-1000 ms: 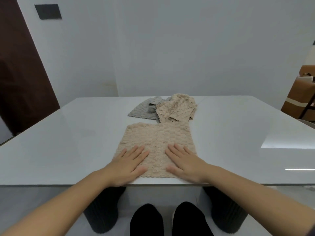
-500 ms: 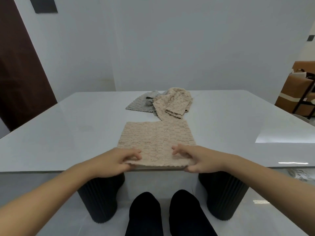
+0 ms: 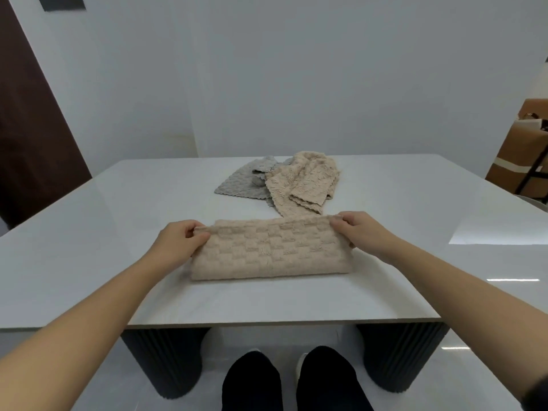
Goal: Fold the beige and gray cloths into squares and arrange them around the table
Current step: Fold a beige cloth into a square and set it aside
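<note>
Near edge of folded beige cloth (image 3: 271, 250) now sits doubled over onto its far edge; half a second ago it lay flat. Cloth at frame centre on tabletop (image 3: 118, 232). Left hand (image 3: 178, 244) pinches far left corner, right hand (image 3: 360, 232) far right corner. Gray cloth (image 3: 240, 182) and crumpled beige cloth (image 3: 305, 182) overlap just above.

— Where is the front beige cloth (image 3: 271, 252)?
— Folded over into a long strip on the bench (image 3: 103, 232).
— And behind it?
— A crumpled beige cloth (image 3: 302, 182) lies partly on a gray cloth (image 3: 240, 182).
</note>
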